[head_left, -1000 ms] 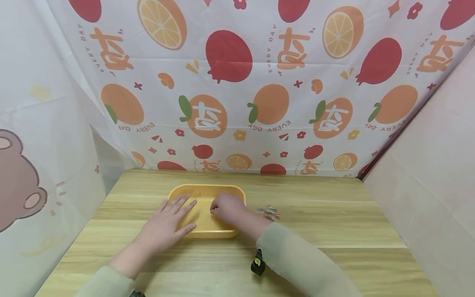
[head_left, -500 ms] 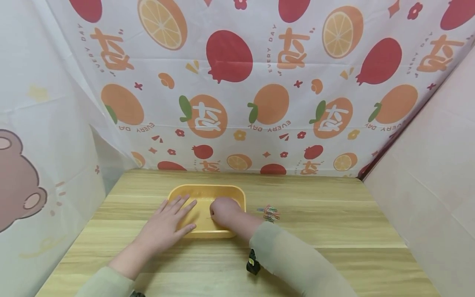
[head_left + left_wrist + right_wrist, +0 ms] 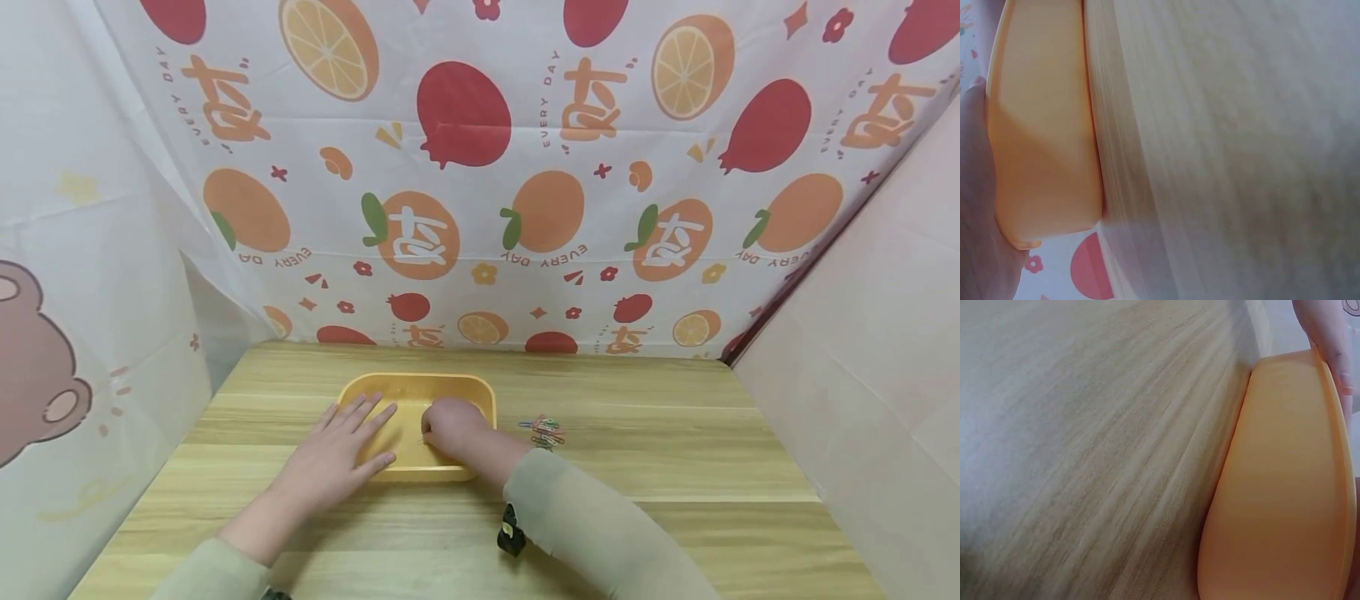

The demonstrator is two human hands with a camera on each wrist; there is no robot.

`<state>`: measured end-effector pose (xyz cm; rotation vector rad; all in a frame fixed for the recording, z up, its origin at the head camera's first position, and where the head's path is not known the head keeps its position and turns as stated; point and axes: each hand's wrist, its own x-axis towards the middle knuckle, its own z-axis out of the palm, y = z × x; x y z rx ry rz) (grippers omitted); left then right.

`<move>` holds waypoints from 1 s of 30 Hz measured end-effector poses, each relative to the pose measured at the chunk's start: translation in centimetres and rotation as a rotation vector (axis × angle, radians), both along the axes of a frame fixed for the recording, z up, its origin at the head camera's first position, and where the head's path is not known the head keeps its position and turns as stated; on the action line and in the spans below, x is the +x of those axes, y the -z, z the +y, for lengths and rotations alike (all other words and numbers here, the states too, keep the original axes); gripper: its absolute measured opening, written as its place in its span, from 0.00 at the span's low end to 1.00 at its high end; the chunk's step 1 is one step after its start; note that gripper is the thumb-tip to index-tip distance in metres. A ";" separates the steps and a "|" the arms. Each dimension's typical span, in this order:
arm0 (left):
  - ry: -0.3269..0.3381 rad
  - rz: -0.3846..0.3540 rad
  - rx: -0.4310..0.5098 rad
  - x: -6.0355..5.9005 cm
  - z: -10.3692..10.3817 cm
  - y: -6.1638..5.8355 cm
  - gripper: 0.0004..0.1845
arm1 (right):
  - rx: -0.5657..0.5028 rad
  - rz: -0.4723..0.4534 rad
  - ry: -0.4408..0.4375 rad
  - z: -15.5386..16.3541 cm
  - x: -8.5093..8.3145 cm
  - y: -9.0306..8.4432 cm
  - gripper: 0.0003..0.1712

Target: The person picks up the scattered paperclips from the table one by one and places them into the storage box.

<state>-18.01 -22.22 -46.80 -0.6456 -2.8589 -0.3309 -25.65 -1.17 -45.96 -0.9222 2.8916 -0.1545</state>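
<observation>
Inside the yellow tray point(image 3: 423, 474), right grip point(image 3: 453, 427)

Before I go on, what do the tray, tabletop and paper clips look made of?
Tray: probably plastic, satin; smooth, evenly coloured walls. Tabletop: wood or wood-look laminate, judging by streaky grain; finish unclear. Paper clips: likely coated wire; thin, multicoloured, finish unclear.

Left hand point(image 3: 333, 458): palm down, fingers point(image 3: 381, 420) spread | Right hand point(image 3: 455, 428): back up, fingers curled
</observation>
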 end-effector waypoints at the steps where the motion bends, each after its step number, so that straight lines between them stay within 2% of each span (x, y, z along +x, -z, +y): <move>1: 0.001 0.003 -0.002 0.0 0.0 0.0 0.38 | -0.002 -0.001 0.005 0.0 0.0 0.0 0.07; 7: 0.006 0.031 0.002 0.0 0.0 0.2 0.39 | -0.044 -0.022 0.033 0.2 -0.2 -0.2 0.08; 16: 0.012 0.022 0.002 0.0 0.0 0.2 0.38 | -0.219 -0.116 0.086 1.1 -0.5 -1.2 0.10; 19: 0.012 0.014 0.001 0.0 0.0 0.2 0.38 | -0.275 -0.105 0.100 1.5 -0.6 -1.5 0.12; 26: 0.011 0.007 -0.009 0.0 0.1 0.1 0.38 | -0.362 -0.002 0.109 3.0 -0.5 -2.1 0.14; 30: 0.012 0.006 -0.005 0.0 0.1 -0.1 0.38 | -0.410 0.011 0.128 4.0 -0.3 -2.5 0.16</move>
